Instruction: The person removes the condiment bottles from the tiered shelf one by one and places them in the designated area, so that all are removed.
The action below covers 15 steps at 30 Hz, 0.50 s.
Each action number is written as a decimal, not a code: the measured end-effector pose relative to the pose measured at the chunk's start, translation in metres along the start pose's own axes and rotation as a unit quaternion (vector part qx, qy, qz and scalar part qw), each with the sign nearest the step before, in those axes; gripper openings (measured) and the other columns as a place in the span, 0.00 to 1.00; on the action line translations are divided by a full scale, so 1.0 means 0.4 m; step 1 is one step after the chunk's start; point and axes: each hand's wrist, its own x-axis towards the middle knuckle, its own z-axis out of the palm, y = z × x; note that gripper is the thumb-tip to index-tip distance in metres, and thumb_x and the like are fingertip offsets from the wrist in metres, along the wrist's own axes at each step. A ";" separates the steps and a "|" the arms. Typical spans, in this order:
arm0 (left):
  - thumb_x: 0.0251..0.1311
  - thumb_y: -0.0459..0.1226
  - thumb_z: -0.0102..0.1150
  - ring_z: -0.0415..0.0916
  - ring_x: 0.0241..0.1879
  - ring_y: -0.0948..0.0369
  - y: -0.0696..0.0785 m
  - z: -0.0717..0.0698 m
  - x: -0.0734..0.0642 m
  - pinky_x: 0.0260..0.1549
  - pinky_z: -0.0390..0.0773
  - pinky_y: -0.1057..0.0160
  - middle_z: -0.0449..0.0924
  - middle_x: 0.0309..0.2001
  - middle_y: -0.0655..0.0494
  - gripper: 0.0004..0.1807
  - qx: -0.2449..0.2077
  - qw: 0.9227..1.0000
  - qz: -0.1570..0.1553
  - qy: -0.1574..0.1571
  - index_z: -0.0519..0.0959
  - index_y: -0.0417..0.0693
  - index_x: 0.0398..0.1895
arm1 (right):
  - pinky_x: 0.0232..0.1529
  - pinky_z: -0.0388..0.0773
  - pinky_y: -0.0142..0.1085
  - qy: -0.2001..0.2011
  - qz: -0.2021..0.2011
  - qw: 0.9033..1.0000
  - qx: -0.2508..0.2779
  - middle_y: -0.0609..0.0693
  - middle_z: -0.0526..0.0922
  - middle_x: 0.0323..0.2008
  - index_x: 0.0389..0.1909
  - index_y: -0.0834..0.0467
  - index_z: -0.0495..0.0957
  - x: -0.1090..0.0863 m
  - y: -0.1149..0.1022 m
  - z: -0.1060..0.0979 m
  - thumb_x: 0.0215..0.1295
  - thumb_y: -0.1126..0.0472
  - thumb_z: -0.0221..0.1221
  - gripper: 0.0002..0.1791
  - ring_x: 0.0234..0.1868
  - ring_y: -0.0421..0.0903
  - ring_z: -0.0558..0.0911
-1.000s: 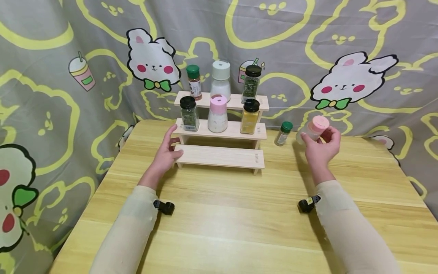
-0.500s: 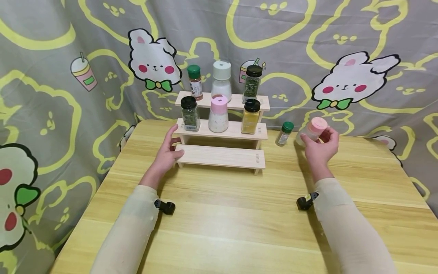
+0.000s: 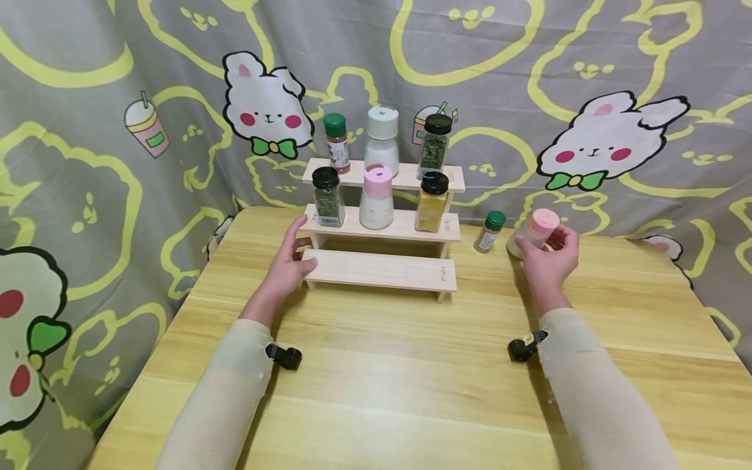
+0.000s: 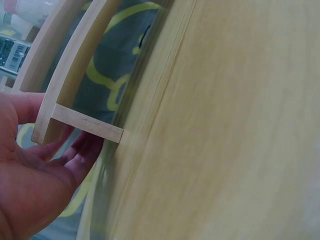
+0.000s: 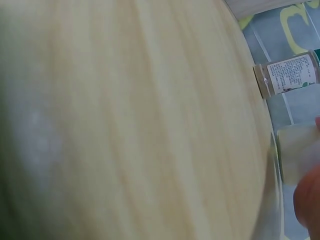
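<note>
At the left end of a three-tier wooden spice rack (image 3: 378,269), my left hand (image 3: 286,264) grips the lowest tier, thumb on its top. The left wrist view shows the fingers of that hand (image 4: 40,170) round the end of the tier (image 4: 75,65). My right hand (image 3: 551,261) holds a clear jar with a pink lid (image 3: 543,223), nearly upright at the table's back right. Whether its base touches the table I cannot tell. Just left of it stands a small green-capped spice bottle (image 3: 490,232). The right wrist view catches only part of the right hand (image 5: 307,202) and jar (image 5: 295,150).
On the middle tier stand a black-capped herb jar (image 3: 329,197), a pink-topped shaker (image 3: 376,199) and a black-capped yellow spice jar (image 3: 431,203). The top tier bears a green-capped bottle (image 3: 337,143), a white-capped jar (image 3: 382,140) and a dark herb jar (image 3: 435,147). A patterned curtain (image 3: 499,78) hangs behind.
My right hand has brought the pink-lidded jar slightly down and left, and the jar has tipped more upright. My left hand keeps its place on the rack.
</note>
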 end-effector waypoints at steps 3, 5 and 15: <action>0.63 0.17 0.50 0.54 0.68 0.42 0.001 0.002 0.000 0.68 0.48 0.45 0.54 0.71 0.34 0.46 0.000 1.000 0.000 -0.001 0.47 0.52 0.80 | 0.57 0.70 0.33 -0.002 0.003 1.000 -0.014 0.46 0.74 0.53 0.56 0.49 0.74 0.005 0.007 -0.004 0.43 0.66 0.80 0.37 0.57 0.42 0.72; 0.63 0.17 0.50 0.54 0.68 0.42 0.002 0.002 0.000 0.67 0.48 0.45 0.54 0.71 0.35 0.46 -0.001 1.000 -0.001 0.000 0.47 0.52 0.80 | 0.57 0.70 0.33 -0.004 0.006 1.000 -0.019 0.46 0.73 0.54 0.56 0.49 0.73 0.008 0.009 -0.006 0.43 0.65 0.79 0.37 0.58 0.43 0.72; 0.63 0.17 0.50 0.54 0.68 0.42 0.000 0.002 0.000 0.67 0.49 0.44 0.53 0.71 0.35 0.46 0.000 1.000 -0.002 0.000 0.46 0.52 0.80 | 0.57 0.71 0.34 -0.021 0.002 0.999 -0.049 0.46 0.73 0.55 0.60 0.49 0.72 0.012 0.010 -0.007 0.47 0.64 0.78 0.38 0.58 0.44 0.73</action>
